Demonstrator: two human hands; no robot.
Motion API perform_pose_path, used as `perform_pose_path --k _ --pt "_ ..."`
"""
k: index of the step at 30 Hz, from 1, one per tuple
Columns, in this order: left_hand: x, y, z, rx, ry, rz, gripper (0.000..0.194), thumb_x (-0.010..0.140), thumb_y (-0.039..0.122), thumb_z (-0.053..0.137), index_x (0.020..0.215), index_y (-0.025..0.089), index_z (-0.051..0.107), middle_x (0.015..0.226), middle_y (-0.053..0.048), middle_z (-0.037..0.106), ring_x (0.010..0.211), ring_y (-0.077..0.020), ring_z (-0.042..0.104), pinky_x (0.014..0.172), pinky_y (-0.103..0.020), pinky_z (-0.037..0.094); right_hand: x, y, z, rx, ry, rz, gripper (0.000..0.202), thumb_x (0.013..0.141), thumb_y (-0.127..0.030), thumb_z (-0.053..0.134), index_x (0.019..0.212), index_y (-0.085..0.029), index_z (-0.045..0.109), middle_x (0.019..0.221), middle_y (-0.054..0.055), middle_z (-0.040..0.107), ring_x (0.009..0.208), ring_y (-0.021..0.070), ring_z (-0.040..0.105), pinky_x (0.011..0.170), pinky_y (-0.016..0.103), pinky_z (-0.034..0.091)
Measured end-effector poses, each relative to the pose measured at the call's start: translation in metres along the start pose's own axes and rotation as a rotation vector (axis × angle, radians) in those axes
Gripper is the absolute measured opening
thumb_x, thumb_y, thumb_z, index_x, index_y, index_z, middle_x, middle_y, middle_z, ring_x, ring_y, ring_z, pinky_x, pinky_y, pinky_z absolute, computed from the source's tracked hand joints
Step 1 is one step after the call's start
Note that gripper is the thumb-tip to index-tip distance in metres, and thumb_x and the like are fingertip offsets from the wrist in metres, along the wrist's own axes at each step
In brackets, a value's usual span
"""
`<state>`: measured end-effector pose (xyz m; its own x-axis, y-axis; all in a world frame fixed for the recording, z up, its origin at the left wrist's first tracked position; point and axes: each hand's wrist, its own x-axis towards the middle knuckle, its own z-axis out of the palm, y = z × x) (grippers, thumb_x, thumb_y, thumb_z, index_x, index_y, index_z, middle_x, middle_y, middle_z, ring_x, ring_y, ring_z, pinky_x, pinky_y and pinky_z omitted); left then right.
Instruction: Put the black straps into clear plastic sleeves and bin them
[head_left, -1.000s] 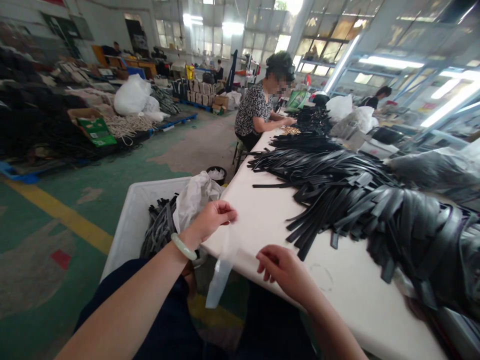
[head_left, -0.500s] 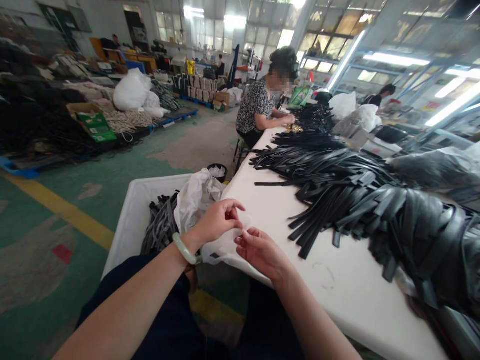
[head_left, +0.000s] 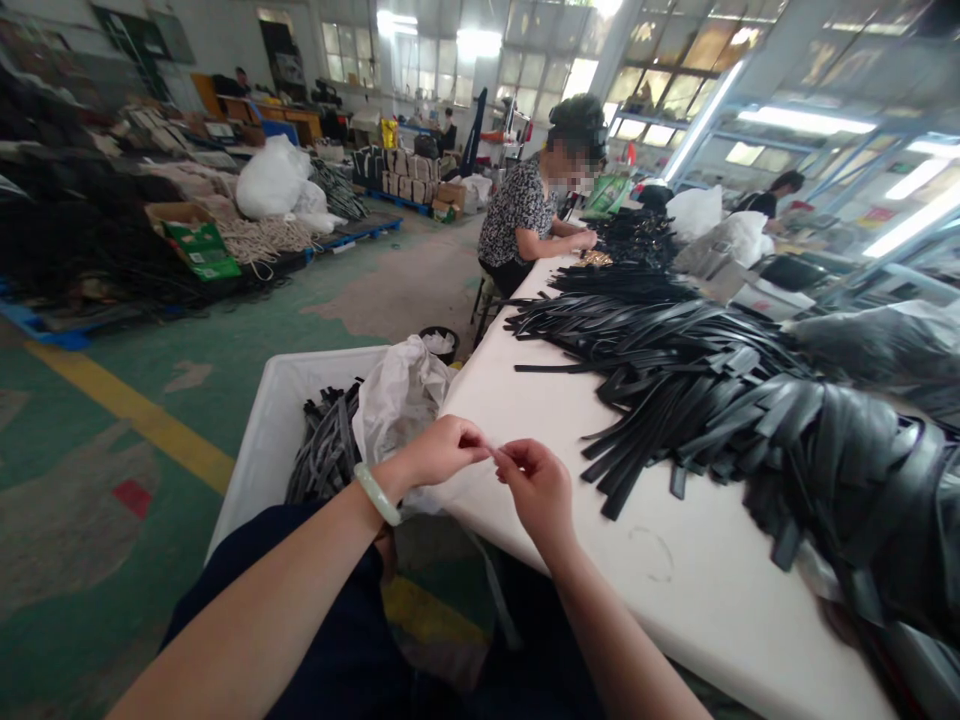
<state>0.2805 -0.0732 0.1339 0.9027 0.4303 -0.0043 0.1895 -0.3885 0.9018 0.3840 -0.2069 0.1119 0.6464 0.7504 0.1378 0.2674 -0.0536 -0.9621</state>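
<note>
My left hand (head_left: 439, 452), with a pale bangle (head_left: 377, 495) on its wrist, is closed in a pinch over the near edge of the white table (head_left: 536, 420). Close against it, my right hand (head_left: 538, 492) also pinches. A thin piece of whitish translucent film (head_left: 490, 449) runs between the two sets of fingertips, mostly hidden by them. Below the table edge hangs a pale strip (head_left: 499, 595); I cannot tell whether it joins the film. Black flat straps (head_left: 675, 390) lie heaped to the right of my hands.
At my left stands a white bin (head_left: 251, 450) with dark straps (head_left: 322, 445) and a white plastic bag (head_left: 401, 390) in it. A co-worker (head_left: 517, 215) sits further along the table. Behind the bin is a small black bucket (head_left: 440, 345).
My fingers have closed tighter on the film, which showed as a wider sheet before. My right hand has turned and rolled inward. The pale strip now hangs below the table edge.
</note>
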Motion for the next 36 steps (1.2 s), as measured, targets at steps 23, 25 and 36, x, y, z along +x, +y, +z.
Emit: perform_pose_path --k 23,25,36 --pt "-0.004 0.006 0.006 -0.015 0.067 -0.001 0.034 0.055 0.026 0.083 0.056 0.014 0.052 0.057 0.006 0.049 0.055 -0.008 0.04 0.052 -0.022 0.029 0.019 0.073 -0.143 -0.303 0.011 0.466 0.055 0.071 -0.075 0.053 0.058 -0.023 0.044 0.044 -0.004 0.044 0.033 0.0079 0.034 0.034 0.023 0.028" --pt "-0.005 0.003 0.006 -0.053 0.024 0.022 0.035 0.054 0.028 0.084 0.057 0.014 0.052 0.058 0.007 0.048 0.055 -0.008 0.04 0.052 -0.022 0.029 0.008 0.053 -0.128 -0.085 -0.073 0.372 0.056 0.072 -0.078 0.049 0.065 -0.023 0.044 0.046 -0.007 0.04 0.034 0.0063 0.028 0.034 0.021 0.025" --pt "-0.01 0.001 0.002 -0.082 -0.151 -0.014 0.034 0.055 0.034 0.083 0.061 0.014 0.056 0.058 0.006 0.05 0.056 -0.0087 0.041 0.052 -0.021 0.028 -0.014 -0.041 -0.049 -0.36 -0.123 -0.428 0.024 0.086 -0.036 0.06 0.068 -0.021 0.056 0.059 -0.001 0.053 0.057 0.0131 0.049 0.054 0.025 0.037"
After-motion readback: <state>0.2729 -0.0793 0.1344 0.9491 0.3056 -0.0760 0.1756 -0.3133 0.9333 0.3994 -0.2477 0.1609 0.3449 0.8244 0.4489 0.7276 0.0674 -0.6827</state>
